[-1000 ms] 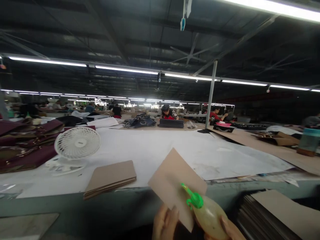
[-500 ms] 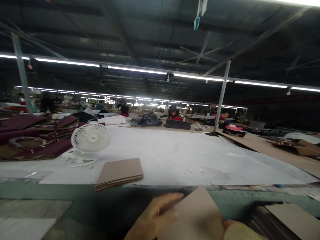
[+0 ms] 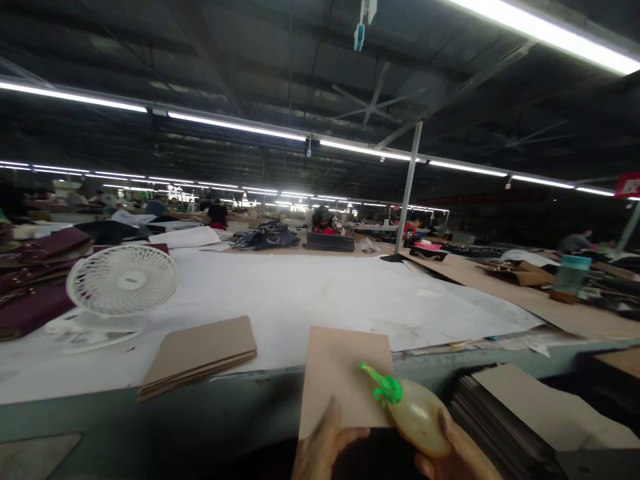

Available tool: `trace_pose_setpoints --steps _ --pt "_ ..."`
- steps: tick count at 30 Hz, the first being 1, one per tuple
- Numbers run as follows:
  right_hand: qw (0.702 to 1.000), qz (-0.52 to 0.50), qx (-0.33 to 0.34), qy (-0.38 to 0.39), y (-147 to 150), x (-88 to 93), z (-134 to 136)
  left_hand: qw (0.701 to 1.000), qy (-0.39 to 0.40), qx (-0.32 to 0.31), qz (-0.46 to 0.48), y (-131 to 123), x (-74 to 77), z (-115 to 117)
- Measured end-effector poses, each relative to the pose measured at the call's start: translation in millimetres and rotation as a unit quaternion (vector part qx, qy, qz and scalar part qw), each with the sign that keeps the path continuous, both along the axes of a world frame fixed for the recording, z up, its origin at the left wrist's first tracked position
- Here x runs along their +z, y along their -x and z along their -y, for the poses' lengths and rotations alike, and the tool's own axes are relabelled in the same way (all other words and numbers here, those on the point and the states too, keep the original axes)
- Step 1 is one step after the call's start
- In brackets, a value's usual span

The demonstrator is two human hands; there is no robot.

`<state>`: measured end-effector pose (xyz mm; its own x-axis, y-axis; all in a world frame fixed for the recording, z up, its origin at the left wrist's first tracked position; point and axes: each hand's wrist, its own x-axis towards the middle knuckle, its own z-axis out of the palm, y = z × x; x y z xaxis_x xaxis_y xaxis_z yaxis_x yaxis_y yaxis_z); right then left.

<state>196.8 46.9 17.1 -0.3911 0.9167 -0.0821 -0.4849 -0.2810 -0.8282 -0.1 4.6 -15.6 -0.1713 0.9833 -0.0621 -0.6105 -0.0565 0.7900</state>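
In the head view a flat tan panel (image 3: 345, 380) is held at the front edge of the worktable. My left hand (image 3: 325, 443) grips its lower left part, with a finger or thumb lying over the face. My right hand (image 3: 457, 450) is wrapped round a soft, yellowish squeeze bottle (image 3: 420, 417), tilted to the upper left. The bottle's bright green nozzle (image 3: 383, 383) is over the right side of the panel; I cannot tell whether it touches. A stack of similar tan panels (image 3: 555, 407) lies to the right of my right hand. A smaller stack of tan panels (image 3: 205, 347) rests to the left.
White sheeting (image 3: 300, 287) covers the table. A small white fan (image 3: 123, 280) stands at the left, before maroon bags (image 3: 40, 293). A jar with a blue lid (image 3: 570, 277) stands at the right. Across the table a person (image 3: 325, 220) sits behind dark stacked pieces (image 3: 330, 241).
My view has swung to the right. The panel has turned more square to me, and the bottle with its green nozzle has come up over it in my right hand.
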Motion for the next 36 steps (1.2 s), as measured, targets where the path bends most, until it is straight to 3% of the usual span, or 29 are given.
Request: trace_pose_setpoints --steps 4,8,12,15,23,30,33,36 --pt "0.991 0.04 -0.127 -0.028 -9.2 16.9 0.3 0.993 0.061 0.006 0.099 1.2 13.7 -9.6" --pt "0.992 0.023 -0.091 -0.09 -1.3 34.7 3.7 0.987 0.065 -0.057 0.136 -8.1 16.2 -7.2" --pt "0.996 -0.029 -0.062 -0.05 12.2 43.3 -1.6 0.99 0.051 -0.07 0.112 -21.5 8.1 -6.4" --pt "0.994 -0.021 -0.083 -0.074 14.5 50.9 -8.6 0.99 0.05 -0.072 0.107 -26.4 5.3 -7.6" --pt "0.973 0.104 -0.092 -0.185 7.6 87.4 3.9 0.993 0.027 -0.052 0.103 -34.1 29.0 -3.0" --pt "0.928 0.202 -0.168 -0.265 0.3 85.4 9.5 0.992 -0.004 -0.049 0.114 -46.0 42.7 2.5" --pt "0.902 0.249 -0.202 -0.29 -6.0 83.7 16.2 0.991 -0.026 -0.081 0.101 -45.9 46.8 5.4" --pt "0.916 0.24 -0.165 -0.275 -9.8 80.1 23.9 0.989 -0.031 -0.104 0.098 -44.7 49.3 6.7"
